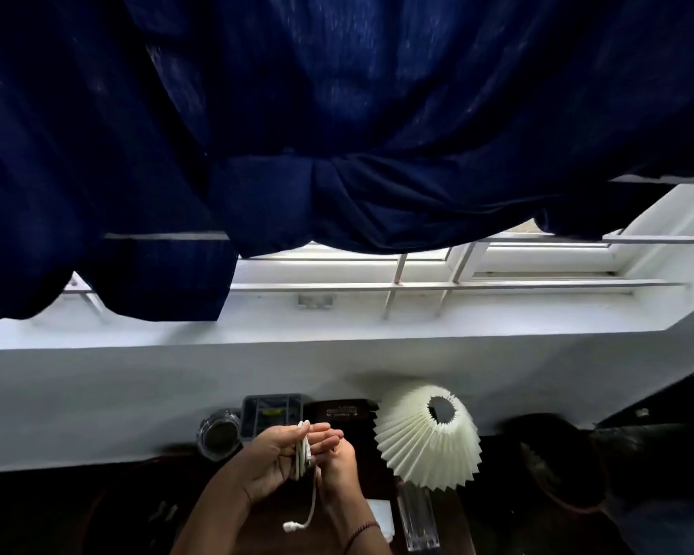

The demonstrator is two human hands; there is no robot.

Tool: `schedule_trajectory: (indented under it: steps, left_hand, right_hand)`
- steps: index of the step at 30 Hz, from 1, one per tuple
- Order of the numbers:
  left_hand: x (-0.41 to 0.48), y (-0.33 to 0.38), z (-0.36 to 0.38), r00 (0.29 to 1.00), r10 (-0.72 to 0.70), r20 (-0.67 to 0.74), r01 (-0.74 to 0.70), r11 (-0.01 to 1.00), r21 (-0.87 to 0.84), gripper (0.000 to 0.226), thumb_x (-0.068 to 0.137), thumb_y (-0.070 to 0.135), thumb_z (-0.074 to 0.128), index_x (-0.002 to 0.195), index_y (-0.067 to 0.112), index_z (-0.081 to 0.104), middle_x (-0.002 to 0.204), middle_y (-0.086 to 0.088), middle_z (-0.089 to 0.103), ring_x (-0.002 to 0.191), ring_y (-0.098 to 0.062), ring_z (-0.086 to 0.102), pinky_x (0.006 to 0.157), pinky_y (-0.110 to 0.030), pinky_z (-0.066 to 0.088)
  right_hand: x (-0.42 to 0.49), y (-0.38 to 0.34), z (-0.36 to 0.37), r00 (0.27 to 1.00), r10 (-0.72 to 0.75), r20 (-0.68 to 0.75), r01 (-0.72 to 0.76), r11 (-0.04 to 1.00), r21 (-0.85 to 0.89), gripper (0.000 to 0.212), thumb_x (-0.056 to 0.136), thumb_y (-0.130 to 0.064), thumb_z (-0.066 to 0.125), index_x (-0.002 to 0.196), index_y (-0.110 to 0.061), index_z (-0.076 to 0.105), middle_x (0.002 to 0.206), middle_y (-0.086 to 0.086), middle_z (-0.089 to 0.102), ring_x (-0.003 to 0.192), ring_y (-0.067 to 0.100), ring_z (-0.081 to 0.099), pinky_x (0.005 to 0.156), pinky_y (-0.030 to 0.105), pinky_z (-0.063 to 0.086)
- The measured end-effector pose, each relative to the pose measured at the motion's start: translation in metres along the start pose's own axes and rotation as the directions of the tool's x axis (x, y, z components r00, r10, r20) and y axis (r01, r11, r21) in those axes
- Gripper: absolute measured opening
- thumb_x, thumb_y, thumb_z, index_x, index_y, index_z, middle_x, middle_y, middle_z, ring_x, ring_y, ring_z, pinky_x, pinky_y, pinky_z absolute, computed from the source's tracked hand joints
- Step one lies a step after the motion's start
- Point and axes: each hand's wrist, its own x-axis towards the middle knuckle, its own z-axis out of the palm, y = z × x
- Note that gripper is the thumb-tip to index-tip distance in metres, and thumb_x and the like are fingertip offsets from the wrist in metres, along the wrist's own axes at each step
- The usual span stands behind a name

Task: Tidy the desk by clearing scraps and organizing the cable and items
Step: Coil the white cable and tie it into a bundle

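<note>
Lower centre, fingers of the left hand (271, 460) pinch the coiled white cable (302, 454); whether the right hand (339, 462) grips it is unclear. Light and floppy, it is probably best held across its loops.

Curtained window (537, 252) above a white wall (97, 394).
A dark blue curtain (337, 114) covers most of it; daylight strikes metal bars (417, 287) and the white sill (257, 330).

Dark desk (373, 487), pleated lamp (409, 442), grey organiser (252, 415), round jar (218, 434), pale scraps (165, 512)
</note>
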Motion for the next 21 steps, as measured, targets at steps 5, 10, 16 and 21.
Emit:
schedule_trajectory:
  steps: [5,10,16,21]
  left_hand:
    - [-0.011,0.002,0.022,1.000,-0.017,-0.023,0.016,0.999,-0.034,0.033,0.098,0.005,0.032,0.109,-0.020,0.050,0.091,-0.031,0.070,0.070,-0.030,0.074,0.059,-0.036,0.061]
    - [-0.015,0.006,0.037,0.997,0.019,-0.076,-0.022,0.999,-0.032,0.035,0.099,0.006,0.030,0.122,-0.018,0.043,0.093,-0.029,0.068,0.069,-0.028,0.074,0.062,-0.035,0.061]
    - [-0.012,0.009,0.047,0.977,0.126,-0.171,-0.143,0.986,-0.089,0.040,0.098,0.002,0.029,0.133,-0.018,0.030,0.099,-0.024,0.058,0.060,-0.022,0.073,0.056,-0.029,0.059]
    - [-0.017,0.009,0.058,0.956,0.179,-0.234,-0.186,0.983,-0.007,0.039,0.098,0.000,0.031,0.132,-0.017,0.032,0.098,-0.023,0.058,0.053,-0.017,0.071,0.049,-0.027,0.058]
  right_hand:
    - [-0.029,-0.005,0.007,0.980,-0.160,-0.115,0.136,0.971,-0.199,0.027,0.095,0.001,0.039,0.099,0.015,0.061,0.078,0.018,0.065,0.071,0.024,0.064,0.066,0.027,0.054]
    - [-0.046,-0.007,0.009,0.940,-0.321,-0.113,0.200,0.791,-0.578,0.020,0.086,0.008,0.049,0.095,0.010,0.067,0.097,0.023,0.071,0.084,0.020,0.065,0.070,0.024,0.051]
    - [-0.062,-0.011,0.020,0.909,-0.412,-0.059,0.188,0.532,-0.826,0.023,0.088,-0.003,0.047,0.093,0.011,0.064,0.101,0.026,0.068,0.092,0.032,0.062,0.063,0.028,0.034]
    - [-0.073,-0.022,0.017,0.908,-0.418,0.023,0.195,0.375,-0.906,0.030,0.090,-0.012,0.046,0.093,0.010,0.066,0.102,0.026,0.068,0.096,0.034,0.061,0.072,0.034,0.036]
